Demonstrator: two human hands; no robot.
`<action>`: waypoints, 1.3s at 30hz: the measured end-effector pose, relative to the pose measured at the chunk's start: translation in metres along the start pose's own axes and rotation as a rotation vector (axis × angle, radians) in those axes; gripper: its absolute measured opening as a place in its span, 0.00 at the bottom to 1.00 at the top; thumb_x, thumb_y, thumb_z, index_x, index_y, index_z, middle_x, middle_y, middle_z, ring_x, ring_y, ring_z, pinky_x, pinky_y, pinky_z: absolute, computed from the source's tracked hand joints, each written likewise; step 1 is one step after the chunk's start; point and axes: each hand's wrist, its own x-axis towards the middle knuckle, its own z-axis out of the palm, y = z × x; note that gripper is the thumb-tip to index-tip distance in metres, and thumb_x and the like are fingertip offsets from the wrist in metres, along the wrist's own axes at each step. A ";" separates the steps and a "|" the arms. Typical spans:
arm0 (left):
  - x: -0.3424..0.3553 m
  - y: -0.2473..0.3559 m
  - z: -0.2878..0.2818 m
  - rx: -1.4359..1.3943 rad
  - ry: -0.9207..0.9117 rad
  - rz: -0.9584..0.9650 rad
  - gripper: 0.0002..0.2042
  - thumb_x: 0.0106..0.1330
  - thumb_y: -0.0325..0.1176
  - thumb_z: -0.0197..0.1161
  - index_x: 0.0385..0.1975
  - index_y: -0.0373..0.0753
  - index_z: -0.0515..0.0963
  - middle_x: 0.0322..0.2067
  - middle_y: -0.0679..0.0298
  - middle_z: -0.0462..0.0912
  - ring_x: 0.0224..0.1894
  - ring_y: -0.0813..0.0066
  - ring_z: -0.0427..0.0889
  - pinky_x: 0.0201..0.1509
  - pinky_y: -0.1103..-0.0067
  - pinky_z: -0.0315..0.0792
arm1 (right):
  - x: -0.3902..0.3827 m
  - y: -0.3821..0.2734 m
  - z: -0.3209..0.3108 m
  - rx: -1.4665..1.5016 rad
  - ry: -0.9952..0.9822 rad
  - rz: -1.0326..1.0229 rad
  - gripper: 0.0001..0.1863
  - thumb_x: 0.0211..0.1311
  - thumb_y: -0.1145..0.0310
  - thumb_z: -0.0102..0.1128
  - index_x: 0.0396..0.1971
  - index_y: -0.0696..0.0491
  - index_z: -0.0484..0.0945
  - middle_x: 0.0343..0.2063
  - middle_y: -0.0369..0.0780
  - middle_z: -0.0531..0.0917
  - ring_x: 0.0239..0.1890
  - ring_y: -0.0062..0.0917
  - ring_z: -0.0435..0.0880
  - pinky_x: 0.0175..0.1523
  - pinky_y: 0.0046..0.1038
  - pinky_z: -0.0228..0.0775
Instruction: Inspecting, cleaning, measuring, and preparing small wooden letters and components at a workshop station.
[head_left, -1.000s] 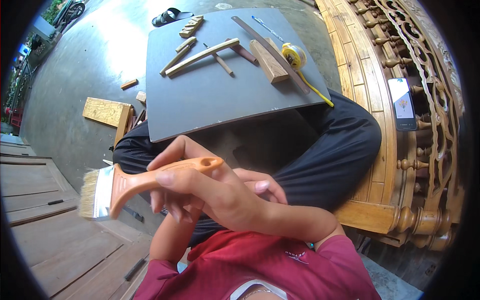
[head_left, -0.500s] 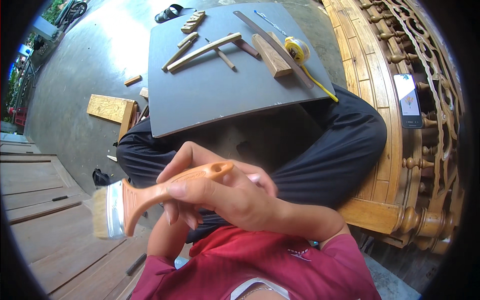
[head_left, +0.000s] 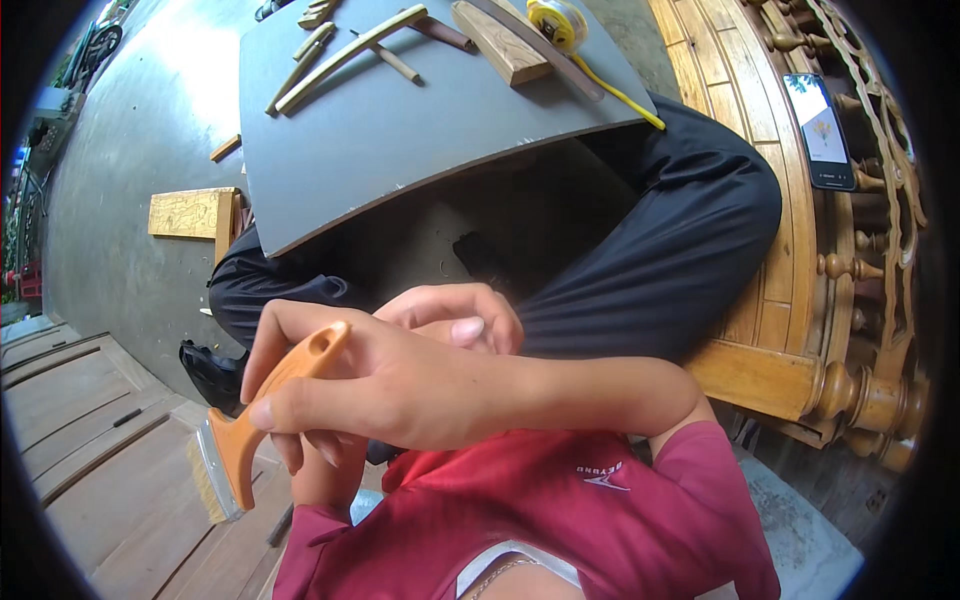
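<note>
My right hand (head_left: pixel 365 390) crosses to the lower left, holding a paintbrush (head_left: pixel 238 455) with an orange handle, a metal band and pale bristles, which point down and left. Behind it, my left hand (head_left: pixel 460 310) is curled, mostly hidden by the right hand and wrist; whether it holds anything is hidden. Farther forward, a grey board (head_left: pixel 380 160) carries several wooden sticks (head_left: pixel 350 60), a wooden block (head_left: pixel 500 45), a dark flat strip (head_left: pixel 580 80) and a yellow tape measure (head_left: pixel 555 25).
My legs (head_left: pixel 650 260) bend under the board. A wooden bench (head_left: pixel 760 350) with turned spindles runs along the right, bearing a phone (head_left: pixel 818 130). Wood pieces (head_left: pixel 190 212) lie on the concrete floor (head_left: pixel 130 130) at left, above carved or panelled wooden boards (head_left: pixel 100 450).
The brush has tilted, bristles swinging downward, and my right hand has moved left. My left hand shows more above it. The view has shifted, so the board sits higher.
</note>
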 end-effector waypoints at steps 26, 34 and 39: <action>-0.058 -0.010 -0.058 0.656 0.786 0.014 0.21 0.77 0.33 0.63 0.65 0.28 0.73 0.51 0.60 0.85 0.53 0.75 0.82 0.61 0.76 0.76 | 0.018 -0.046 -0.042 -1.937 0.311 -0.951 0.08 0.59 0.68 0.67 0.38 0.51 0.87 0.43 0.37 0.80 0.39 0.24 0.83 0.43 0.28 0.73; -0.079 0.075 -0.018 0.610 0.113 0.003 0.20 0.72 0.31 0.65 0.58 0.25 0.78 0.43 0.52 0.86 0.45 0.70 0.87 0.48 0.75 0.82 | 0.029 -0.042 -0.091 -2.670 0.346 -0.753 0.11 0.61 0.61 0.64 0.36 0.48 0.92 0.50 0.35 0.77 0.53 0.27 0.77 0.52 0.32 0.69; -0.058 0.117 -0.001 0.988 0.670 0.392 0.14 0.75 0.32 0.61 0.52 0.26 0.81 0.42 0.56 0.86 0.40 0.74 0.87 0.42 0.79 0.79 | 0.032 -0.025 -0.091 -2.747 0.232 -0.634 0.10 0.59 0.64 0.64 0.36 0.50 0.90 0.46 0.34 0.75 0.54 0.27 0.75 0.51 0.30 0.69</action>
